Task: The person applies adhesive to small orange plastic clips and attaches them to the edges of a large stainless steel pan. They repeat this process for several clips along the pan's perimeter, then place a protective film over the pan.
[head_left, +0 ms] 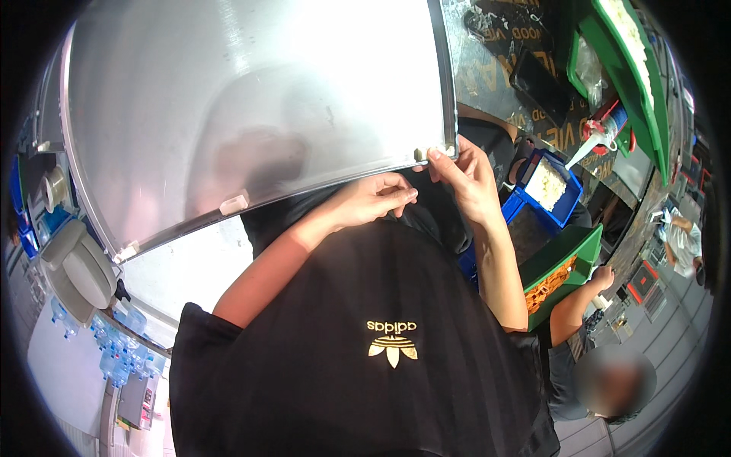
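Right hand has the near right corner of a big panel in a pinch, thumb on top right at a little cream clip, the other fingers bent around the edge. Left hand is just beside it on the left, fingers curled in loosely with the thumb up near the fingertips. Can't tell if there's anything tiny in there.

The panel itself stretches away ahead of both hands and off to the left: flat, slick, silvery grey, shiny enough to throw back a blurry dark reflection, with a thin dark rim along its near and right edges. Left of the left hand there's a chunky off-white block on the near edge, kinda rectangular with rounded corners.

Right of the right hand is a boxy blue bin full of small whitish bits. Past that, further from the hand, a tube with a long pale tapered nozzle and a smeary white collar. Nearer the body there's a green bin of orange-brown pieces, and ahead to the right a flat dark phone.
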Action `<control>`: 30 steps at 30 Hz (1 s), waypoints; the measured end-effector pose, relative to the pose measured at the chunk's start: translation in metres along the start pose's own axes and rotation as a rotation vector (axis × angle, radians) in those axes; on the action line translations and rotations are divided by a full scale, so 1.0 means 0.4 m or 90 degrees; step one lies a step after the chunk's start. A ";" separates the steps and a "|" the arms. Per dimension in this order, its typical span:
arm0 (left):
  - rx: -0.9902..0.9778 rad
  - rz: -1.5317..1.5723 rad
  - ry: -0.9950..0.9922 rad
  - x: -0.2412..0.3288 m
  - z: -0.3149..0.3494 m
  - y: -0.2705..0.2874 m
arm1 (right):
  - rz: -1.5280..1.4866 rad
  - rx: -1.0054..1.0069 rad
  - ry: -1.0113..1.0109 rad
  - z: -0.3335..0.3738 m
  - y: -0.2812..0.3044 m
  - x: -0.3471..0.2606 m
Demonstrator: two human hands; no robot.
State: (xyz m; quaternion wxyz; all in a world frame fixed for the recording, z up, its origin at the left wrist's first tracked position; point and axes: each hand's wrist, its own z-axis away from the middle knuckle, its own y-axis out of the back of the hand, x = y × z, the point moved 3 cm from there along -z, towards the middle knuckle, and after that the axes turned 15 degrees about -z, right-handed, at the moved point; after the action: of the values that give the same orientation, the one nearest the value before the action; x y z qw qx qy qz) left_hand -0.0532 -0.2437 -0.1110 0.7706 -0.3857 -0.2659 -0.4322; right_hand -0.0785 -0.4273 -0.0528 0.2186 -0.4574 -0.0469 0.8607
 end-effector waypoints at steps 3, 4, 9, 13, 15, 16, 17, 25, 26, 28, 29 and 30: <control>0.004 -0.009 0.004 -0.003 0.001 0.000 | -0.005 -0.010 0.009 -0.003 0.004 0.009; 0.004 -0.014 0.006 -0.006 0.000 0.000 | -0.013 -0.013 0.013 -0.004 0.005 0.010; 0.002 0.017 -0.003 -0.020 -0.018 0.010 | -0.007 0.016 -0.003 -0.002 0.010 0.012; -0.006 0.035 0.028 -0.022 -0.018 0.008 | -0.048 0.024 0.014 -0.010 0.004 0.016; -0.005 0.024 0.022 -0.019 -0.020 0.009 | -0.023 0.031 0.025 -0.013 0.009 0.024; -0.004 0.022 0.037 -0.019 -0.021 0.008 | -0.012 0.032 0.025 -0.016 0.013 0.030; -0.017 0.018 0.028 -0.017 -0.022 0.010 | -0.014 0.026 0.014 -0.017 0.017 0.037; -0.021 0.048 -0.006 -0.023 -0.018 0.006 | -0.103 0.043 0.050 -0.035 0.016 0.092; -0.028 0.057 -0.017 -0.024 -0.020 0.007 | -0.118 0.052 0.048 -0.036 0.014 0.099; -0.015 0.039 -0.004 -0.030 -0.029 0.010 | -0.162 0.078 0.047 -0.036 0.013 0.110; -0.014 0.033 -0.003 -0.031 -0.032 0.011 | -0.152 0.082 0.059 -0.038 0.014 0.112; -0.012 0.029 0.006 -0.032 -0.030 0.010 | -0.139 0.089 0.065 -0.038 0.015 0.114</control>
State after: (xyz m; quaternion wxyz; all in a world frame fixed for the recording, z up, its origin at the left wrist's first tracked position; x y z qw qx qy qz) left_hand -0.0549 -0.2463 -0.1286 0.7780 -0.3968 -0.2495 -0.4183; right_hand -0.0904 -0.4153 -0.0983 0.3441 -0.4762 -0.0252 0.8088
